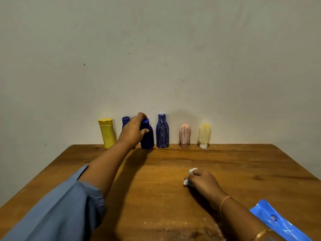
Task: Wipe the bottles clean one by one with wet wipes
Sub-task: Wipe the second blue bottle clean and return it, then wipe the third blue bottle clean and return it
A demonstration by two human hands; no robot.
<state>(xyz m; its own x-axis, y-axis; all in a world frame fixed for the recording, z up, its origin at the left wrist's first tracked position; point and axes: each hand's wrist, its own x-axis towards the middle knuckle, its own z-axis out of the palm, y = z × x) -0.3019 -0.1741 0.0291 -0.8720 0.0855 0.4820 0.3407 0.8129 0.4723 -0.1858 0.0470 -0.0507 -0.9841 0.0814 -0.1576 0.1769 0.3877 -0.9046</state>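
Several bottles stand in a row along the far edge of the wooden table (173, 171), against the wall. My left hand (132, 130) grips a dark blue bottle (147, 138) near its top; the bottle stands on the table. Left of it are another blue bottle (125, 120), mostly hidden behind my hand, and a yellow bottle (107, 133). To the right stand a blue bottle with white streaks (162, 132), a pink streaked tube (185, 135) and a pale yellow streaked tube (204, 135). My right hand (204, 182) rests on the table holding a crumpled white wet wipe (188, 178).
A blue pack of wet wipes (278, 221) lies at the near right corner of the table. White specks and smears dot the wood near the front edge. A plain wall rises right behind the bottles.
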